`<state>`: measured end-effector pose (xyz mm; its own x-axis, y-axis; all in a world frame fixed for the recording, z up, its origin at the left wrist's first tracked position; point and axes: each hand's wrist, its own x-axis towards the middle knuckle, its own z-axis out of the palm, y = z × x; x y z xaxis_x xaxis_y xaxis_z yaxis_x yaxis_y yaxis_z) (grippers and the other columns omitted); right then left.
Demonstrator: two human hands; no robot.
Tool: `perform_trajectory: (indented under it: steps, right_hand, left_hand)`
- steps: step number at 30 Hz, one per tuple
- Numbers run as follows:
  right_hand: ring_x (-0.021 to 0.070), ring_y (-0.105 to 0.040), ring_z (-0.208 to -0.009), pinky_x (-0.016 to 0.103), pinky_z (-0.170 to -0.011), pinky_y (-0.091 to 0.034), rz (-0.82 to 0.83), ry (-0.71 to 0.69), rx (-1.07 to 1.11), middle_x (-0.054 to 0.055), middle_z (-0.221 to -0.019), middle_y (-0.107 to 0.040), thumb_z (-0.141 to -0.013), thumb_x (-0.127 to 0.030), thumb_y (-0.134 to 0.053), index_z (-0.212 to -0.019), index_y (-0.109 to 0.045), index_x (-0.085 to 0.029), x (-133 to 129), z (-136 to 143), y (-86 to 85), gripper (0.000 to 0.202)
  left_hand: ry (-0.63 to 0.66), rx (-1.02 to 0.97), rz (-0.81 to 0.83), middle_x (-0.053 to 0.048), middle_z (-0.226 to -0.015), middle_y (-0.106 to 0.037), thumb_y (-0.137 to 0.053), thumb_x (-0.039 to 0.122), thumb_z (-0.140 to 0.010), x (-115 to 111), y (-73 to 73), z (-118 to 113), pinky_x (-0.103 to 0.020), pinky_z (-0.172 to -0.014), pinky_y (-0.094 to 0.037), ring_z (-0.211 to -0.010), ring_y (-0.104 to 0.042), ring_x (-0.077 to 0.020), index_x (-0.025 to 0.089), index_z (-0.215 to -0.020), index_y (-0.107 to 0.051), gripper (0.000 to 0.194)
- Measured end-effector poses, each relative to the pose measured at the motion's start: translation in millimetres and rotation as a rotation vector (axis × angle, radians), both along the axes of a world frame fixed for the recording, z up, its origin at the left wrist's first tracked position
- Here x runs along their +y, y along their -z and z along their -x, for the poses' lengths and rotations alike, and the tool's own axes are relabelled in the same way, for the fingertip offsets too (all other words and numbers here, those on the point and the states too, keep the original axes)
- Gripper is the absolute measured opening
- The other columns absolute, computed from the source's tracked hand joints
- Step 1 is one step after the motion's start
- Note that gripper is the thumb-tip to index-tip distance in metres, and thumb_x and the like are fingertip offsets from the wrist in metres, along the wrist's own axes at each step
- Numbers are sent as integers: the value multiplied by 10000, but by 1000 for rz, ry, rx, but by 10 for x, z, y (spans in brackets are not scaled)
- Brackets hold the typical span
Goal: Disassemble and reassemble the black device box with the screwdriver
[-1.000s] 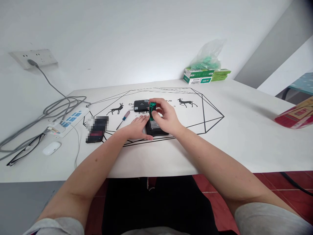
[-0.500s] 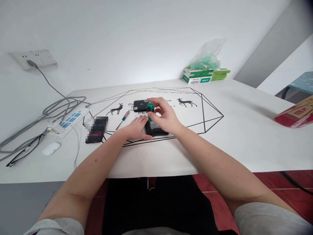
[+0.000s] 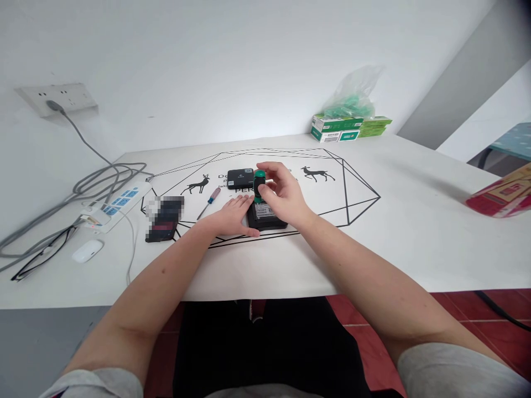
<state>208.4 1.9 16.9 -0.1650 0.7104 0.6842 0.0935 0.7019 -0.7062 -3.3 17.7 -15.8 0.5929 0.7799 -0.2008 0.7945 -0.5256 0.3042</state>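
Observation:
A black device (image 3: 267, 221) with a label on top lies on the white table. Upright over its back left part stands a green and black screwdriver (image 3: 259, 185); my right hand (image 3: 284, 193) has its fingers round the handle. My left hand (image 3: 235, 216) rests flat on the table with fingers spread, touching the device's left side. Behind the device lies a flat black box (image 3: 240, 178) with small stickers. A second screwdriver (image 3: 209, 202), with a blue and red handle, lies left of my left hand.
To the left are a partly blurred dark phone (image 3: 166, 219), a white mouse (image 3: 88, 251), glasses (image 3: 43, 254) and a power strip (image 3: 124, 207) with grey cables. Green boxes (image 3: 337, 128) carry a plastic bag by the wall. A red package (image 3: 500, 193) sits far right.
My right hand and the green screwdriver have shifted slightly right, and the handle stands more plainly in view. My left hand has stayed in place.

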Motion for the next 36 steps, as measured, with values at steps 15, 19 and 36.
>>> perform_trajectory:
  steps: [15, 19, 36]
  right_hand:
    - [244, -685, -1113, 426, -867, -649, 0, 7, 35, 73, -1275, -718, -907, -268, -661, -1298, -663, -296, 5, 9, 7, 392]
    - [242, -706, -1107, 431, -882, -662, -9, -26, -4, 86, -1335, -735, -910, -259, -646, -1299, -670, -282, -14, 17, 11, 391]
    - [242, -654, -1053, 427, -819, -639, -121, -26, -54, 73, -1178, -645, -963, -144, -526, -1235, -702, -303, 37, -20, 7, 361]
  left_hand:
    - [16, 8, -12, -224, -1888, -51, -616, 977, -803, 7, 1, 4, -605, -1398, -113, -1742, -29, -482, 136, -1805, -102, 1405]
    - [35, -14, -38, -238, -1878, -129, -608, 982, -802, 19, 14, 7, -596, -1395, -125, -1739, -79, -479, 117, -1793, -137, 1396]
    - [35, 4, -38, -213, -1889, -65, -589, 1011, -794, 41, 53, 29, -609, -1397, -104, -1740, -31, -490, 135, -1812, -75, 1437]
